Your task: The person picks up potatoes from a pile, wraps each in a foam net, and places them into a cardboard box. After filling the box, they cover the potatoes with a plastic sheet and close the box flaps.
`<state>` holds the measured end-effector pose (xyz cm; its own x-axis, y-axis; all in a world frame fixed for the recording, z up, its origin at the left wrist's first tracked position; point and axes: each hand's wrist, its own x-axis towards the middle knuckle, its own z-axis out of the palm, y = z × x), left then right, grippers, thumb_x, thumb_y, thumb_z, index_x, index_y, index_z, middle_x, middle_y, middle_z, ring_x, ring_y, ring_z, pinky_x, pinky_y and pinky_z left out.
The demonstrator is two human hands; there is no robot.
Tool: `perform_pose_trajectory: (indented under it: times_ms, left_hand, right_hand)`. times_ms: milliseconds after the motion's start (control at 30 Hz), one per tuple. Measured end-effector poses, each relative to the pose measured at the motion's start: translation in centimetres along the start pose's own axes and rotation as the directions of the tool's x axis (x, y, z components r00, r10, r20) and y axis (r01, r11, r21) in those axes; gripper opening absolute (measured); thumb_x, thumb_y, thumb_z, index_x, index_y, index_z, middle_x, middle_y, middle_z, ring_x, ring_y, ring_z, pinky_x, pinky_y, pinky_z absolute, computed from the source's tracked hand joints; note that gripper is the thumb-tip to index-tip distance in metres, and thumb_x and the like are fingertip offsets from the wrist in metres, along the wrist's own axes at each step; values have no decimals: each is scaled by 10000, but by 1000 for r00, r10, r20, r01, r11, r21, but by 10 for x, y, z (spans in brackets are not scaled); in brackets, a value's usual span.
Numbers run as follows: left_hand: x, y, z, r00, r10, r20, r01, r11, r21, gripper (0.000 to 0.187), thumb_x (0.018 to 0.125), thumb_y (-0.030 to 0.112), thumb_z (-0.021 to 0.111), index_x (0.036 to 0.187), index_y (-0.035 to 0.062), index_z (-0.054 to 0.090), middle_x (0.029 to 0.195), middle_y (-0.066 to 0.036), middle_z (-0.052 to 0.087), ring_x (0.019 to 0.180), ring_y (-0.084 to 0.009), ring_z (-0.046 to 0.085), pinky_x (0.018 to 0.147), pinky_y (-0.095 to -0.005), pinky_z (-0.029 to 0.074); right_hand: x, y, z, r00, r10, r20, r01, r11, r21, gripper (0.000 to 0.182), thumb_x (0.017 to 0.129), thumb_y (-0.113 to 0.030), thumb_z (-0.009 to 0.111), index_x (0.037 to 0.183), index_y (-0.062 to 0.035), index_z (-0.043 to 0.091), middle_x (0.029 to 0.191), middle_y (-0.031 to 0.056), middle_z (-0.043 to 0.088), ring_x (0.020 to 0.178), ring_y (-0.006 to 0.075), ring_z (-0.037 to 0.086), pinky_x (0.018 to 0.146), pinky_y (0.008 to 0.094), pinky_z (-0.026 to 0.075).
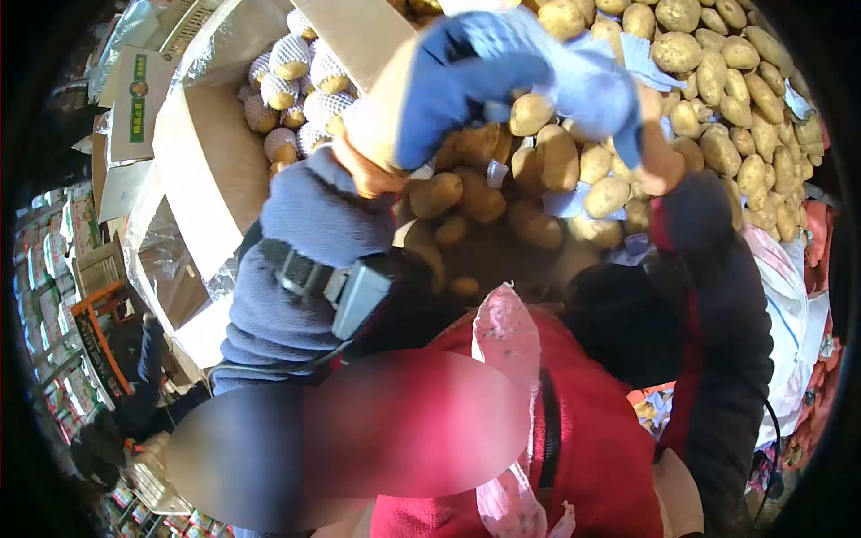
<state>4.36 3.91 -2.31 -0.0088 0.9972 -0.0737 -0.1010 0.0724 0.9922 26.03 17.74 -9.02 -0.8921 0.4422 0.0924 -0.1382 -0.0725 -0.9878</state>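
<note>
My left hand (453, 90), in a blue glove, reaches over the potato pile with its fingers curled in. My right hand (596, 103), gloved in paler blue with a darker cuff, comes from the right and is smeared by motion. The two hands almost meet, with light blue material between them; I cannot tell what they hold. Just below them lies a potato (531, 115). More loose potatoes (556, 157) sit in the shaded hollow in front of me, with pale blue scraps (567, 203) among them.
At the left, an open cardboard box (215, 170) holds several round items in white foam nets (290, 56). A large potato heap (717, 81) rises at the upper right. A white plastic sack (776, 314) stands at the right. Another person (134, 377) is at the far left.
</note>
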Motion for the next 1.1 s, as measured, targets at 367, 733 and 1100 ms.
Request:
perform_pose_trajectory:
  times_ms: [367, 733, 1100]
  left_hand:
    - [-26, 1, -17, 888, 315, -335, -269, 947, 176, 278, 969, 171, 513, 1203, 25, 548, 1155, -111, 584, 1123, -235, 579, 947, -363, 491]
    - [-11, -18, -25, 937, 119, -329, -321, 669, -670, 339, 989, 243, 458, 1222, 16, 554, 1167, -126, 622, 1118, -308, 577, 1001, -425, 446]
    - [7, -29, 57, 917, 399, -10, -366, 851, 376, 648, 798, 104, 707, 1379, 35, 428, 1326, -121, 503, 1272, -206, 417, 1074, -348, 330]
  right_hand:
    - [-85, 357, 204, 967, 218, 135, -33, 628, -777, 364, 848, -146, 524, 1196, -55, 582, 1116, 152, 631, 1090, 302, 573, 921, 400, 462]
    - [-21, 157, 103, 657, 677, 332, 157, 308, -939, 552, 791, -144, 559, 1337, -177, 481, 1006, 183, 656, 935, 363, 642, 816, 463, 514]
    - [-12, -60, 27, 914, 312, -259, -376, 892, -251, 525, 878, -396, 667, 1147, 16, 485, 921, 60, 573, 771, 127, 569, 599, 279, 500]
